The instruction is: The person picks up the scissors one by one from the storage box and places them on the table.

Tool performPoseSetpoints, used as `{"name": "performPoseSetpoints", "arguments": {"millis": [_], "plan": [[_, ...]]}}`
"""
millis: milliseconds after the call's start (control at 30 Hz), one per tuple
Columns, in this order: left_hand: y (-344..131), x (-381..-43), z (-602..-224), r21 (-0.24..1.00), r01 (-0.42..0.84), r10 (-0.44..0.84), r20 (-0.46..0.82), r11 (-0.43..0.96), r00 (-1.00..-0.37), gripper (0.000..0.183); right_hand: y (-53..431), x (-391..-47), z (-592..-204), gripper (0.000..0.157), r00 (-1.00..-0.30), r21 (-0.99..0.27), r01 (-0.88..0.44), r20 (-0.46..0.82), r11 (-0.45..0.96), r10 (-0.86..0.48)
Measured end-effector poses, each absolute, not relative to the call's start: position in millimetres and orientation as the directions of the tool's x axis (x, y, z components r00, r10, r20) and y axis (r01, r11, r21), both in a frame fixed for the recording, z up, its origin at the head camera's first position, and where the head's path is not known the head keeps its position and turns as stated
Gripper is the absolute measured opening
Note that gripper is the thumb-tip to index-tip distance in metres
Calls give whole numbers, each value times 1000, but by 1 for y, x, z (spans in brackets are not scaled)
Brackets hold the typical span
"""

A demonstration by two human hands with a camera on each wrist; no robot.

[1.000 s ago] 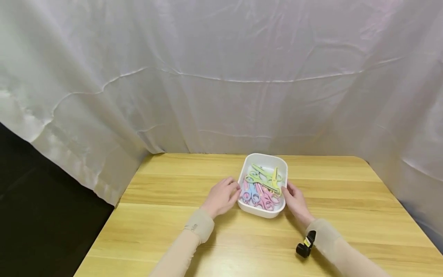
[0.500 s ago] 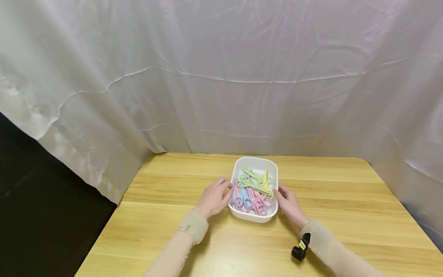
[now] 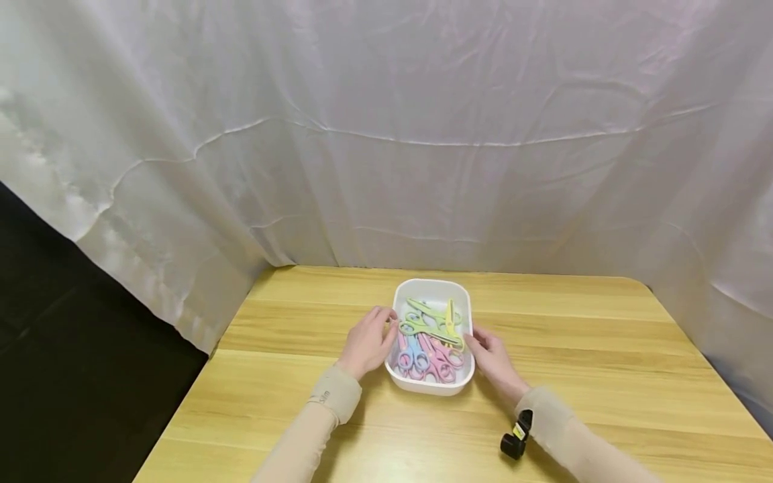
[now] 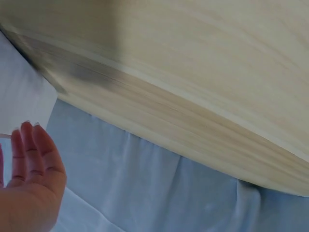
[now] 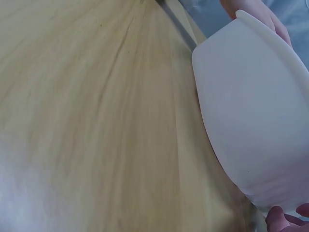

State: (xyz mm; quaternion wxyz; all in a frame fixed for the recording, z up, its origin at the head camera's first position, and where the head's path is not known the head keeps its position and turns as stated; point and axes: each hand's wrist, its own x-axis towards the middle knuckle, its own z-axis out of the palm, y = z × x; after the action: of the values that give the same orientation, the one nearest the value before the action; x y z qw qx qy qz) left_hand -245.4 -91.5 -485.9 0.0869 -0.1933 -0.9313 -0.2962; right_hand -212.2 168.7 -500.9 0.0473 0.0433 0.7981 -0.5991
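Head view: beige-sleeved left arm [image 3: 306,439] angled toward one o'clock, bare left hand [image 3: 366,343] gripping; beige-sleeved right arm [image 3: 592,444] toward ten o'clock, bare right hand [image 3: 495,361] gripping. Palms inward.

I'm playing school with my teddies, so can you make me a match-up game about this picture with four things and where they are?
Things:
1. scissors
2. curtain
3. left hand
4. right hand

Where they are:
A. at the right side of the white tub
B. hanging behind the table
C. inside the white tub
D. at the left side of the white tub

Right pairs: 1-C, 2-B, 3-D, 4-A
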Motion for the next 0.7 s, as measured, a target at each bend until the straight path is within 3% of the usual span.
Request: {"name": "performPoseSetpoints", "arguments": {"millis": [400, 700], "plan": [[-98, -252, -482, 641, 195, 109, 171, 743, -979, 56, 143, -208, -504, 51, -995, -957, 96, -102, 272, -6], [-107, -260, -489, 735, 83, 53, 64, 673, -997, 60, 131, -208, -506, 50, -994, -967, 105, -111, 233, -9]]}}
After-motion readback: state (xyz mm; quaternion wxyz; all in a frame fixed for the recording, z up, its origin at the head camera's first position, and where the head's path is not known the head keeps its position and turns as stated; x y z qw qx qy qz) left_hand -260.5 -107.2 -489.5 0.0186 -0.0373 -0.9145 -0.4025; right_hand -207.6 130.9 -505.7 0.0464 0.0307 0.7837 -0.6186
